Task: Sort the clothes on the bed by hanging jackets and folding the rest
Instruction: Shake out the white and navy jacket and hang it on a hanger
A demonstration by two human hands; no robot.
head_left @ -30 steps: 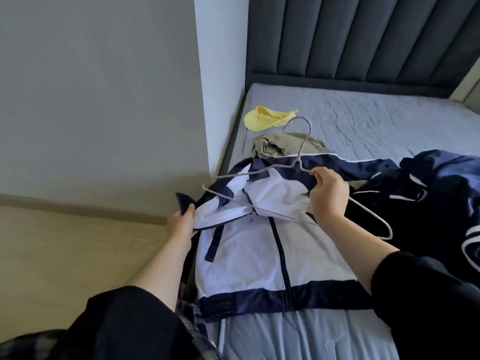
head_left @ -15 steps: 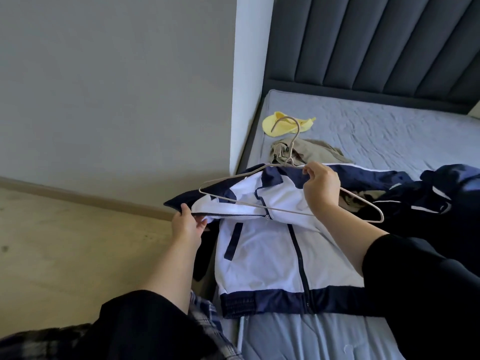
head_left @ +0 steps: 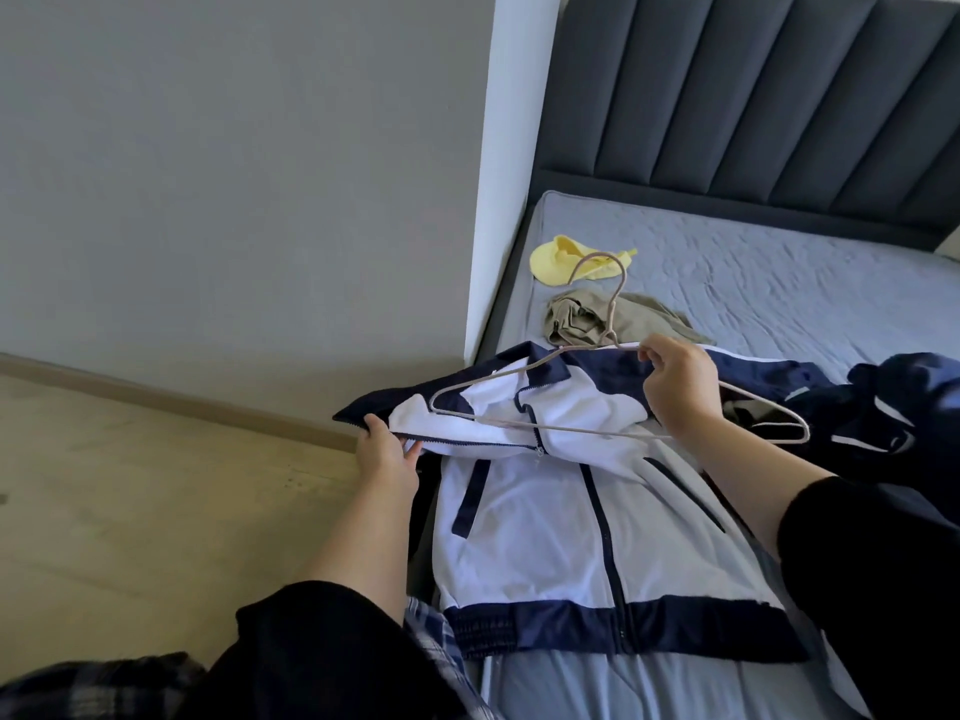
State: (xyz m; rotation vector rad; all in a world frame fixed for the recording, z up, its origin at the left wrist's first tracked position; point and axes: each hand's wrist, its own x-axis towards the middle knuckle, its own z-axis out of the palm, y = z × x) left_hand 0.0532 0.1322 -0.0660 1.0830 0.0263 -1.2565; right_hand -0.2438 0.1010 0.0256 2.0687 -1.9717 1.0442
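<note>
Jacket (head_left: pixel 545 522), white with navy trim, lies front-up at the near edge of the bed (head_left: pixel 779 283). The left hand (head_left: pixel 387 454) pinches its opened flap beside the collar, holding it raised. The right hand (head_left: pixel 680 392) grips a wire hanger (head_left: pixel 613 324) by its shoulder, just above the collar. Beyond them lie a khaki garment (head_left: pixel 582 317) and a yellow garment (head_left: pixel 556 259), with dark navy clothing (head_left: pixel 893 407) heaped to the right.

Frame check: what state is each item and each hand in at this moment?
white and navy jacket, flat on the bed, top of zip open, not yet on the hanger
hanger, held above the jacket's collar
left hand, pinches the jacket's open front edge
right hand, grips the hanger
yellow cloth, crumpled
khaki garment, bunched, unfolded
dark navy garment, heaped, unfolded
</note>
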